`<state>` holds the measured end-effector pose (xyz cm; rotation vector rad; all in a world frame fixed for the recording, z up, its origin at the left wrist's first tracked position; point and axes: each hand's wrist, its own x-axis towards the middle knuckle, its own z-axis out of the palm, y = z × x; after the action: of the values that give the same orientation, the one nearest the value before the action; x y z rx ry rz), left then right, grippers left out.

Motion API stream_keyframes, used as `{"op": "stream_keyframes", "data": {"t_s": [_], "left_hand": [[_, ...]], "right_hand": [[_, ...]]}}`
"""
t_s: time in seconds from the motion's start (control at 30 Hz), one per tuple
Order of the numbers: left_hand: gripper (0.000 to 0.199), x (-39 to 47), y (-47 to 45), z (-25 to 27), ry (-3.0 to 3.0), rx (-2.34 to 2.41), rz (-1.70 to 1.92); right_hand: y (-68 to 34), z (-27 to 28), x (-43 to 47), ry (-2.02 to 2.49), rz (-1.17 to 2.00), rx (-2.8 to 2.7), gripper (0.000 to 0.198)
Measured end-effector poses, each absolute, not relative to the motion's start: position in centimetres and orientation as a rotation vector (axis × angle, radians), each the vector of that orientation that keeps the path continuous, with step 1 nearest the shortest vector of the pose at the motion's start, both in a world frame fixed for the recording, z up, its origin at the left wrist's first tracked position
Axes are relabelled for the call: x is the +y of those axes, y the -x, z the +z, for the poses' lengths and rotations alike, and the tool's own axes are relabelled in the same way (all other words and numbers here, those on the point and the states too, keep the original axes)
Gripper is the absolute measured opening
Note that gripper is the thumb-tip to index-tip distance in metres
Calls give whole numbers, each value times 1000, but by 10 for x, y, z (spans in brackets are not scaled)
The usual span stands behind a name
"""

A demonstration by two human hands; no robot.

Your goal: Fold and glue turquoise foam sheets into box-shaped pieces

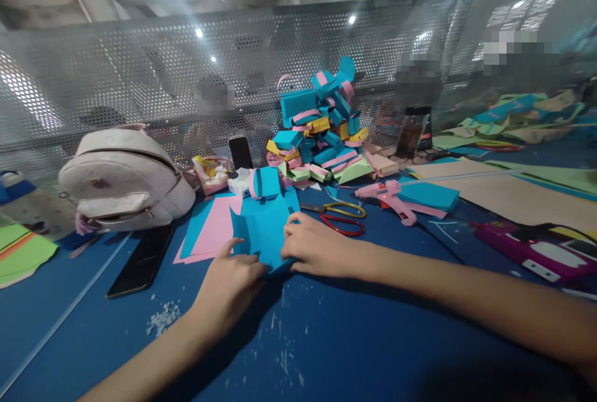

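Observation:
A blue sheet of paper [261,228] with bent-up edges lies in front of me on the blue table. My left hand [232,277] grips its near left edge, fingers curled over the paper. At its right edge, my right hand [317,243] is closed on the same sheet, fingertips pressed to the fold. Just beyond sits a small folded blue paper box [267,183] with a pink strip. Scissors [345,210] with one yellow and one red handle rest right of the sheet. Pink and blue sheets [209,228] are stacked at its left.
A tall pile of folded paper boxes [321,134] stands against the perforated metal screen [158,72]. To the right are a pink glue gun [392,195] and a purple power strip [532,252]. A white backpack [125,178] and black phone [140,262] lie left.

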<state>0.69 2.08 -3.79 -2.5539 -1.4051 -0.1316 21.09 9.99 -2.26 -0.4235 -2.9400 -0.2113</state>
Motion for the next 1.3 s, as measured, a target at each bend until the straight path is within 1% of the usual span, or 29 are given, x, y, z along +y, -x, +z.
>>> {"op": "stream_keyframes", "data": {"t_s": [0.13,0.23,0.33,0.4,0.5,0.6,0.73,0.8,1.0,1.13,1.3], "left_hand": [[7,23,-6,-43,2585,-1436,-129],[14,24,-3,-47,2613,-1464,-172],[14,25,-1,-46,2626,-1492,-193],[15,26,0,-44,2628,-1493,-190],[15,26,2,-41,2627,-1460,-158],[15,26,5,-39,2643,-1452,-102],[25,25,11,-40,2731,-1442,-98],[27,23,13,-40,2754,-1420,-142],[10,21,2,-39,2711,-1324,-189],[18,20,-7,-42,2707,-1332,-242],[21,20,-7,-44,2705,-1380,-310]], "right_hand": [[-191,-16,93,422,-271,-3074,8],[-180,-16,87,510,-178,-3132,11],[-179,-17,85,631,-58,-3151,17],[-181,-17,88,664,-16,-3146,17],[-184,-18,92,619,-8,-3138,15],[-187,-17,91,590,-28,-3162,18],[-190,-13,86,506,-69,-3183,17],[-191,-12,86,462,-87,-3186,16],[-192,-10,91,410,-78,-3220,12],[-192,-11,89,409,-4,-3196,15],[-191,-14,85,439,91,-3117,14]]}}
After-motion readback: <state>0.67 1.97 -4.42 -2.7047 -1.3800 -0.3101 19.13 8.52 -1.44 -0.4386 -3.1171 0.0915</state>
